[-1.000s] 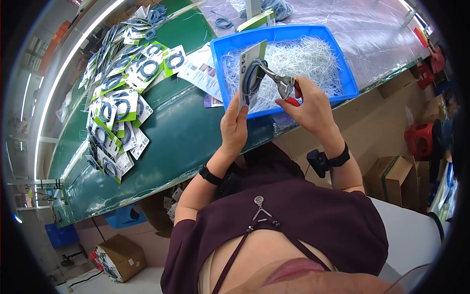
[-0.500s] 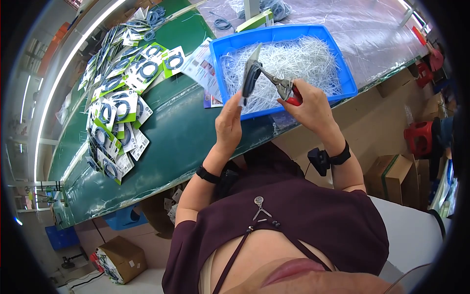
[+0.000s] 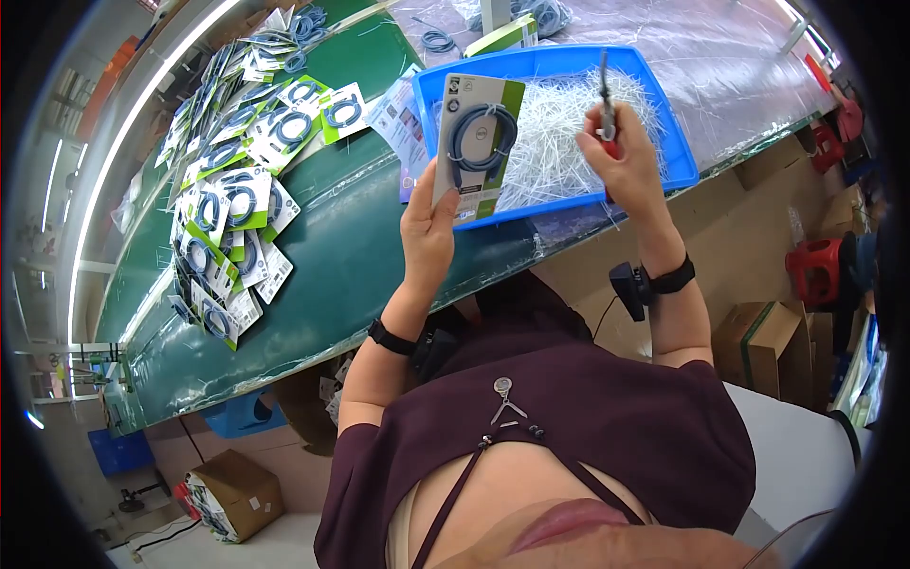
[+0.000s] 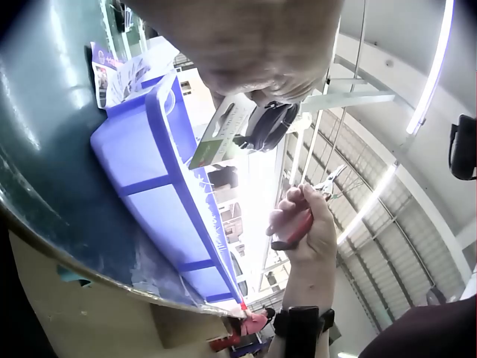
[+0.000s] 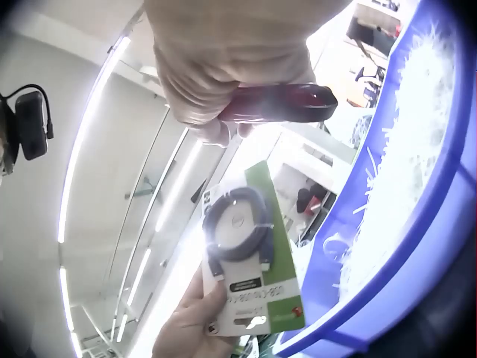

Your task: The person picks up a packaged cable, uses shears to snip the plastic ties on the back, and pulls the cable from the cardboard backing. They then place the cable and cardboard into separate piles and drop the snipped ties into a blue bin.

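My left hand [image 3: 428, 237] grips the lower end of a retail card [image 3: 512, 104], its front facing up. A coiled dark USB cable [image 3: 457, 142] is fastened to the card with clear ties. In the right wrist view the card [image 5: 279, 261] shows green and white print, with the thumb over its corner. My right hand [image 3: 630, 171] holds pliers [image 3: 607, 100] with red handles, metal tips pointing up, apart from the card. Seen from the left wrist, fingers curl round the red handle [image 4: 298, 227]. Both hands are over the near side of a blue tray [image 3: 588, 211].
White plastic clippings [image 3: 550, 142] fill the tray. A large pile of carded cables [image 3: 223, 204] covers the left of the green table [image 3: 351, 228]. Printed sheets [image 3: 403, 133] lie beside the tray. Behind it are a loose cable coil [image 3: 438, 41] and a post [image 3: 495, 14].
The card has turned from edge-on to face up in my left hand. My right hand has drawn the pliers away from the cable, to the right, and tilted them upright.
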